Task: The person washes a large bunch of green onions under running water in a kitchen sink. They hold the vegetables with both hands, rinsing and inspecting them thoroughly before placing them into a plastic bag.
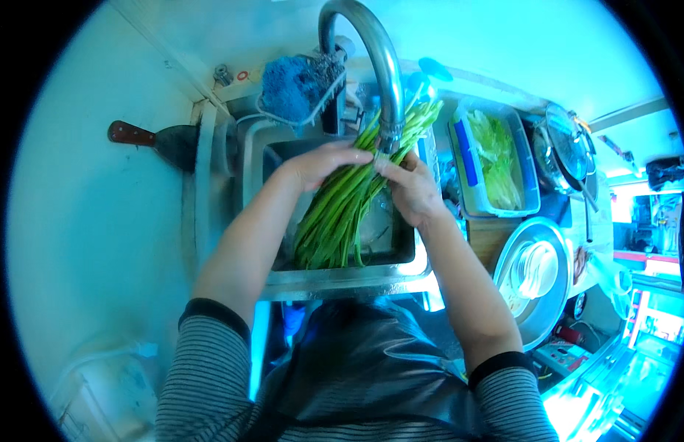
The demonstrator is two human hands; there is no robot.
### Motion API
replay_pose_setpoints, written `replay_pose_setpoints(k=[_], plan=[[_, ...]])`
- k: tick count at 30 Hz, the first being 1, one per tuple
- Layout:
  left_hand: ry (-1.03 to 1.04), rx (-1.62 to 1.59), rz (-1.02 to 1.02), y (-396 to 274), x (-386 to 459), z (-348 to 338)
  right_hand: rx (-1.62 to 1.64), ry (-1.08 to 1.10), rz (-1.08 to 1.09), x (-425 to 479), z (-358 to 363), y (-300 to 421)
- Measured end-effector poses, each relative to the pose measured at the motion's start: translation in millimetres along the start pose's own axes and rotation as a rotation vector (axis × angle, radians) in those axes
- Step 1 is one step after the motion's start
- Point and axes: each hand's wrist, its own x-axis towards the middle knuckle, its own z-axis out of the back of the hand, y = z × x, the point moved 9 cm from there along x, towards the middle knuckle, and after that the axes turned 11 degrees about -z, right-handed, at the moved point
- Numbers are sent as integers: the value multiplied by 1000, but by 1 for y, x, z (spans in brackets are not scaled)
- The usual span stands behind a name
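A bunch of long green stalks, leafy at the lower end [336, 221], lies slanted over the metal sink [347, 274], beneath the curved metal faucet [394, 66]. Water from the spout falls on the stalks between my hands. My left hand [331, 163] grips the bunch from its left side, thumb and fingers near the spout. On the right side my right hand [411, 185] holds the same bunch, its thumb across the stalks and some fingers hidden behind them. The leafy ends hang down into the basin.
A blue scrubber [289, 88] sits in a rack left of the faucet. A scraper with a wooden handle [133, 134] is at the left. To the right are a plastic tub [532, 188] of leafy greens, a metal basin [502, 265] holding dishes, and pans with a glass lid [565, 138].
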Motion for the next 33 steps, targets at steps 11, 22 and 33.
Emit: replay_pose_setpoints(k=[11, 22, 33], plan=[[44, 409, -40, -8, 21, -8, -5, 9, -27, 16, 23, 5], [143, 61, 137, 5, 13, 6, 230, -35, -56, 12, 18, -16], [113, 104, 134, 11, 13, -4, 304, 119, -194, 3, 6, -26]])
